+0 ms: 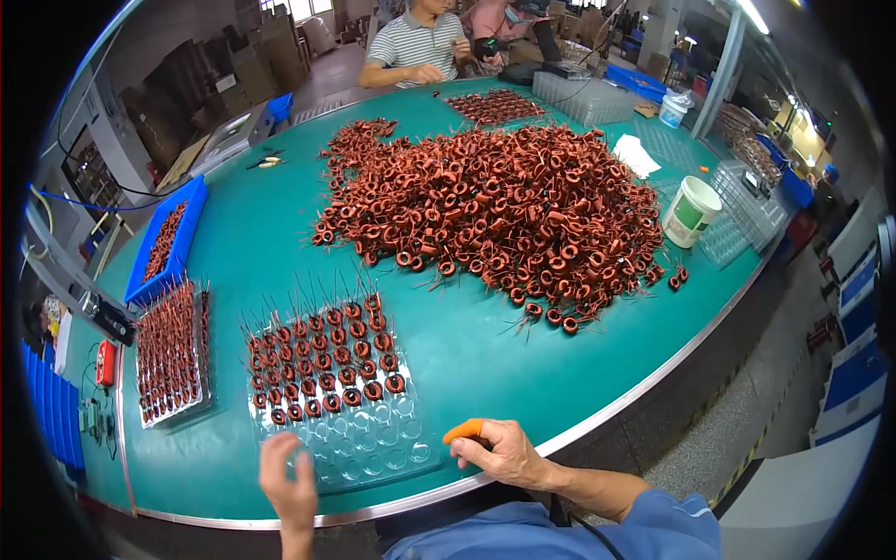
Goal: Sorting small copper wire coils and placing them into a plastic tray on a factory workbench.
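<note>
Closest to us was a blue sleeve [672, 523], just below the near edge of the green tabletop [243, 252], the largest thing in our view. On it we saw a broad heap of copper-coloured coils [504, 205]. Nearer us lay a clear tray [383, 431], its far rows carrying more coils and its near rows bare; left of it sat a second tray [173, 359], full, near a long blue bin [193, 224]. Over the clear tray's near left edge hung the left hand [289, 476], thumb apart from the fingers, but too blurred for us to tell what they pinched. Beside its near right corner was the right hand [504, 455], fingers curled toward the thumb around something we could not make out; an orange finger cover [461, 430] showed there. We judged the step in hand to be filling that tray; the next move seemed to call for lowering one coil into a bare well.
</note>
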The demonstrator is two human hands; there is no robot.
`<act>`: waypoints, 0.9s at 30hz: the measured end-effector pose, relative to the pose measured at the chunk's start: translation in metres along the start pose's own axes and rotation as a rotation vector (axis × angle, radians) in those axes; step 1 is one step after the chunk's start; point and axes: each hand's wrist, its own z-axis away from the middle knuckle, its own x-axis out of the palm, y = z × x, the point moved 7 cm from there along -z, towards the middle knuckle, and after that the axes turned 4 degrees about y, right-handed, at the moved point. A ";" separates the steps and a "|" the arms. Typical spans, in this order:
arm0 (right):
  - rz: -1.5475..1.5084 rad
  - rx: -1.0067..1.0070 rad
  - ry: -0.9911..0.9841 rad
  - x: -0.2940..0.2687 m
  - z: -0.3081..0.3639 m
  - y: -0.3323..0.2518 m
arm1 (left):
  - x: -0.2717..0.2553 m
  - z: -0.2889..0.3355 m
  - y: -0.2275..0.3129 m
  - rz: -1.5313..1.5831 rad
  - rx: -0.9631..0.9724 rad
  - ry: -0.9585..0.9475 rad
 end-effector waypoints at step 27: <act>1.383 -0.853 0.647 -0.131 -0.089 -0.129 | 0.049 0.032 0.033 -0.058 0.150 -0.325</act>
